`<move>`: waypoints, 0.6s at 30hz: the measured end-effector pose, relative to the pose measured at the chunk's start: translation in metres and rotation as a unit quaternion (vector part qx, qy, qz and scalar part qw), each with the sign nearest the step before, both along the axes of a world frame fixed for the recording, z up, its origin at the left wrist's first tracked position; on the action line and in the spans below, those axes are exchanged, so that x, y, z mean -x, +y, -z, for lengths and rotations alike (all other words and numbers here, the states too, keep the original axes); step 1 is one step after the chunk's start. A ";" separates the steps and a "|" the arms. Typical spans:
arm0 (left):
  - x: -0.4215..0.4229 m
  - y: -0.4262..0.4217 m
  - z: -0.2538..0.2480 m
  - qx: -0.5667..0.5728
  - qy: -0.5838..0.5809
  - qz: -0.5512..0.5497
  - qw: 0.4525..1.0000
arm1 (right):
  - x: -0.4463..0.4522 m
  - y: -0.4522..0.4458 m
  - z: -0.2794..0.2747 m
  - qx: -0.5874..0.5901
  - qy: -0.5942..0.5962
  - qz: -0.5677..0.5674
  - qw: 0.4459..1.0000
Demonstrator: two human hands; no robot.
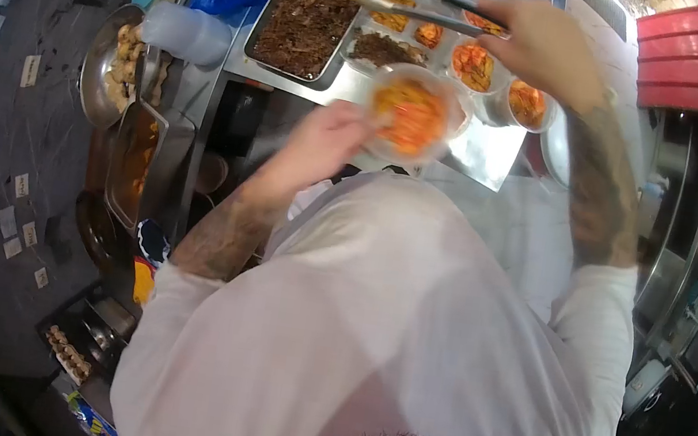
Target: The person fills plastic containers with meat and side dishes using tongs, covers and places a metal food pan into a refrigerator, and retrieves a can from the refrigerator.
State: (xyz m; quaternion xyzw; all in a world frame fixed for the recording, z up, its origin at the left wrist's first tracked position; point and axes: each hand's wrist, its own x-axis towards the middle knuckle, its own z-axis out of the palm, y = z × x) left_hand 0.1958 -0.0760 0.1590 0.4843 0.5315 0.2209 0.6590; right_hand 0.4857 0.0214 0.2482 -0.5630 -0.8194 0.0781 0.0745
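The bowl (400, 156) of orange food (409, 118), blurred, seemed liable to spill if its hold tilted: the left hand (329, 135) pinched its left rim. It lay near and left of the right hand (538, 48), closed around tongs (422, 18) whose tips reached the far-left tray (285, 72).

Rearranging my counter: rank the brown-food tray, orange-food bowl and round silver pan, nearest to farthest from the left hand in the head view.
1. Orange-food bowl, in the left hand.
2. Brown-food tray, ahead.
3. Round silver pan, far left.
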 end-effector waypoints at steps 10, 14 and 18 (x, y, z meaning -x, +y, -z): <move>0.198 0.033 0.028 -0.085 -0.020 -0.347 0.934 | 0.142 0.059 0.072 0.094 -0.156 -0.031 0.983; 0.214 0.059 0.033 -0.089 -0.051 -0.331 0.938 | 0.158 0.063 0.062 0.108 -0.186 -0.037 0.976; 0.207 0.088 0.036 -0.045 -0.067 -0.307 0.948 | 0.147 0.075 0.036 0.142 -0.204 -0.006 0.969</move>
